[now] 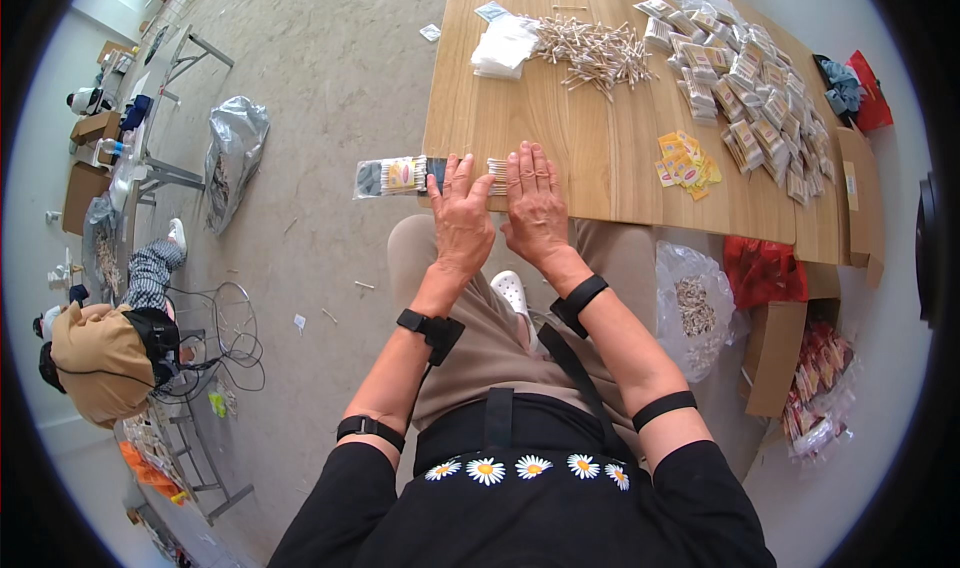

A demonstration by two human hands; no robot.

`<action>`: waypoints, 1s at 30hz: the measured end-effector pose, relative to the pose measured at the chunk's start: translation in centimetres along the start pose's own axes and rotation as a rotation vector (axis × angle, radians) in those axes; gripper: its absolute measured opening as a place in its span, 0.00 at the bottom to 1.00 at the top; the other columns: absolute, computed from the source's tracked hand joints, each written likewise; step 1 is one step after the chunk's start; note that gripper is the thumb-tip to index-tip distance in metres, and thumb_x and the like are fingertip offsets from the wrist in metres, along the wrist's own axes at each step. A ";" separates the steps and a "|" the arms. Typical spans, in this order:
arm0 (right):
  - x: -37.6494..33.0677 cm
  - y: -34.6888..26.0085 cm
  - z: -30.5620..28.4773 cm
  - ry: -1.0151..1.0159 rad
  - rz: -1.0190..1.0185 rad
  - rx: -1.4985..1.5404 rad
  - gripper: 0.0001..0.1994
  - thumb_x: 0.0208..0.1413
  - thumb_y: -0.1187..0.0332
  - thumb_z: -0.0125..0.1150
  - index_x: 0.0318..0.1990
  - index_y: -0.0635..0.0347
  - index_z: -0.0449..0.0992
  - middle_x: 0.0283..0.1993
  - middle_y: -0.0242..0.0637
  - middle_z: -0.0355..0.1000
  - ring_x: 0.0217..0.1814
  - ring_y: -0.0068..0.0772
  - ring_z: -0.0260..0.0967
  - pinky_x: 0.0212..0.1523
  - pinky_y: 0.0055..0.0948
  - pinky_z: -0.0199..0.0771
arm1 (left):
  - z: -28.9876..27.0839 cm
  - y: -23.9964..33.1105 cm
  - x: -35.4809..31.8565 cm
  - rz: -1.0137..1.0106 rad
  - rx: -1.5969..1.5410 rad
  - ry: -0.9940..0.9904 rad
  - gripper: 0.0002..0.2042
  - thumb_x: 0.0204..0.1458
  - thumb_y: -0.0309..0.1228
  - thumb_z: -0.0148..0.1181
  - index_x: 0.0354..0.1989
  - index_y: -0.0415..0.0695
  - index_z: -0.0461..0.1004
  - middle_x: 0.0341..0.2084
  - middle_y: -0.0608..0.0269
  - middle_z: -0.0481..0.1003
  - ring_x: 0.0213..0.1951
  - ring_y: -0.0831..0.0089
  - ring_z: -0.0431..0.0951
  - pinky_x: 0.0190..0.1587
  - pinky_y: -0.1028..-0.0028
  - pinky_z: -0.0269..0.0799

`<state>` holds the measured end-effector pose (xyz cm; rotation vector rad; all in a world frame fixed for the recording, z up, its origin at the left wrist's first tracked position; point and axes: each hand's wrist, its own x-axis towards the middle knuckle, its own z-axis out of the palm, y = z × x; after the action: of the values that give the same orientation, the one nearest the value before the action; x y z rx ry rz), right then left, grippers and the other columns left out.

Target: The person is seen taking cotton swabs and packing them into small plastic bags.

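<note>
Flanking a short row of cotton swabs (497, 175) near the table's (600, 133) front edge, your left hand (462, 213) and right hand (535, 203) lie palms down, side by side. Your fingers are stretched out straight rather than curled; whether they pinch any swab, you cannot tell from above. Just beside your left fingers, a clear pack (403, 175) with a yellow label juts past the table's left side. Farther back lies a loose swab pile (605, 56); rightward, yellow cards (688, 163) sit near heaped packs (768, 133).
</note>
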<state>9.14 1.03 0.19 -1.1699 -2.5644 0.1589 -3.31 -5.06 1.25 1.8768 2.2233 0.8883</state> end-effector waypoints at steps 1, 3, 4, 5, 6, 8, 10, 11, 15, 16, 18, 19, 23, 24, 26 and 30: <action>0.0 0.0 0.0 0.003 0.000 0.003 0.45 0.39 0.70 0.65 0.69 0.70 0.52 0.74 0.54 0.46 0.78 0.51 0.39 0.76 0.43 0.39 | 0.1 0.0 0.0 0.000 0.006 0.001 0.18 0.53 0.20 0.49 0.52 0.41 0.75 0.63 0.46 0.63 0.70 0.51 0.53 0.70 0.44 0.37; 0.0 0.0 0.1 0.005 -0.002 -0.001 0.45 0.39 0.71 0.65 0.69 0.70 0.52 0.74 0.54 0.46 0.78 0.51 0.39 0.76 0.43 0.39 | 0.2 0.0 0.1 -0.006 0.000 0.008 0.17 0.53 0.20 0.49 0.52 0.41 0.75 0.63 0.45 0.63 0.70 0.50 0.53 0.70 0.44 0.37; 0.0 0.0 0.1 0.008 -0.004 -0.005 0.45 0.39 0.71 0.65 0.68 0.70 0.52 0.74 0.54 0.46 0.78 0.52 0.39 0.76 0.43 0.39 | 0.2 0.0 0.1 -0.011 -0.005 0.015 0.17 0.54 0.21 0.49 0.51 0.41 0.75 0.63 0.45 0.63 0.70 0.50 0.53 0.70 0.43 0.37; 0.0 0.0 0.1 0.008 -0.004 -0.005 0.45 0.39 0.71 0.65 0.68 0.70 0.52 0.74 0.54 0.46 0.78 0.52 0.39 0.76 0.43 0.39 | 0.2 0.1 0.1 -0.011 -0.005 0.014 0.17 0.54 0.21 0.49 0.51 0.41 0.75 0.63 0.45 0.63 0.70 0.50 0.53 0.70 0.43 0.37; 0.0 0.1 0.1 0.010 -0.004 0.000 0.45 0.40 0.71 0.65 0.68 0.70 0.52 0.74 0.55 0.46 0.78 0.52 0.40 0.76 0.43 0.40 | 0.1 0.2 0.2 -0.012 0.001 0.011 0.16 0.54 0.21 0.49 0.51 0.41 0.75 0.62 0.45 0.63 0.70 0.50 0.54 0.70 0.43 0.37; 0.0 0.1 0.1 0.013 -0.004 0.006 0.44 0.40 0.71 0.65 0.68 0.70 0.52 0.74 0.55 0.46 0.78 0.52 0.40 0.76 0.43 0.40 | 0.0 0.2 0.1 -0.012 0.008 0.008 0.15 0.55 0.22 0.50 0.50 0.41 0.75 0.62 0.45 0.63 0.70 0.50 0.54 0.70 0.43 0.38; 0.0 0.1 0.1 0.025 -0.006 0.006 0.44 0.40 0.71 0.64 0.68 0.70 0.53 0.74 0.55 0.47 0.78 0.52 0.40 0.76 0.43 0.40 | 0.0 0.2 -0.1 -0.004 0.014 0.004 0.15 0.55 0.22 0.50 0.49 0.41 0.76 0.62 0.44 0.63 0.69 0.50 0.54 0.70 0.43 0.38; 0.0 0.1 0.1 0.026 -0.005 0.006 0.44 0.40 0.71 0.64 0.68 0.70 0.53 0.74 0.55 0.47 0.78 0.52 0.40 0.76 0.43 0.40 | 0.0 0.2 -0.1 -0.003 0.014 0.003 0.15 0.55 0.22 0.50 0.49 0.41 0.76 0.62 0.44 0.63 0.69 0.50 0.54 0.70 0.43 0.38; 0.0 0.3 0.6 0.038 -0.011 -0.001 0.46 0.38 0.71 0.66 0.68 0.70 0.52 0.74 0.55 0.47 0.78 0.52 0.40 0.76 0.44 0.39 | -0.1 0.1 0.3 -0.013 -0.007 0.021 0.15 0.55 0.22 0.50 0.49 0.41 0.76 0.62 0.44 0.64 0.69 0.50 0.54 0.70 0.43 0.38; 0.0 0.3 0.7 0.051 -0.017 -0.011 0.48 0.35 0.70 0.68 0.68 0.70 0.52 0.74 0.55 0.47 0.78 0.52 0.40 0.76 0.44 0.39 | 0.0 0.1 0.4 -0.009 -0.007 0.035 0.15 0.55 0.22 0.50 0.49 0.41 0.76 0.62 0.45 0.64 0.69 0.50 0.54 0.70 0.44 0.38; -0.1 0.3 0.7 0.054 -0.017 -0.011 0.48 0.35 0.70 0.68 0.68 0.70 0.52 0.74 0.55 0.47 0.78 0.52 0.40 0.76 0.44 0.39 | -0.1 0.1 0.6 -0.017 0.000 0.034 0.14 0.56 0.22 0.51 0.49 0.41 0.76 0.62 0.46 0.64 0.70 0.51 0.54 0.70 0.44 0.38; -0.1 0.3 0.8 0.057 -0.017 -0.011 0.48 0.35 0.70 0.67 0.68 0.70 0.52 0.74 0.55 0.47 0.78 0.52 0.40 0.76 0.44 0.39 | -0.1 0.2 0.7 -0.025 0.007 0.034 0.13 0.57 0.22 0.51 0.49 0.41 0.76 0.63 0.48 0.63 0.70 0.53 0.54 0.70 0.45 0.38; -0.1 0.2 0.7 0.063 -0.017 -0.007 0.47 0.36 0.71 0.66 0.68 0.71 0.52 0.74 0.55 0.47 0.78 0.52 0.40 0.76 0.44 0.39 | 0.1 -0.1 0.8 -0.003 0.050 0.011 0.13 0.57 0.22 0.51 0.49 0.41 0.76 0.62 0.48 0.64 0.70 0.53 0.54 0.70 0.45 0.38; 0.0 0.2 0.7 0.065 -0.019 -0.003 0.47 0.36 0.71 0.66 0.68 0.71 0.52 0.73 0.55 0.47 0.78 0.52 0.40 0.76 0.44 0.40 | 0.1 -0.1 0.8 0.008 0.063 0.018 0.13 0.57 0.22 0.51 0.49 0.41 0.77 0.62 0.48 0.64 0.70 0.53 0.54 0.70 0.46 0.38; 0.0 0.2 0.6 0.068 -0.020 0.002 0.47 0.36 0.71 0.66 0.68 0.71 0.53 0.73 0.55 0.47 0.78 0.53 0.41 0.76 0.44 0.40 | 0.0 0.1 0.8 0.019 0.076 0.025 0.13 0.57 0.22 0.51 0.49 0.41 0.77 0.62 0.48 0.64 0.70 0.53 0.54 0.70 0.46 0.37; 0.0 0.2 0.3 0.022 -0.004 -0.011 0.42 0.42 0.70 0.63 0.68 0.71 0.53 0.73 0.55 0.47 0.78 0.52 0.40 0.76 0.44 0.39 | -0.2 0.2 0.5 0.007 0.073 0.005 0.13 0.57 0.22 0.51 0.49 0.42 0.77 0.62 0.48 0.64 0.70 0.53 0.54 0.70 0.46 0.37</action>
<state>9.20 1.14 -0.10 -1.1634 -2.5520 0.1307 -3.28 -4.65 1.65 1.9169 2.2836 0.8244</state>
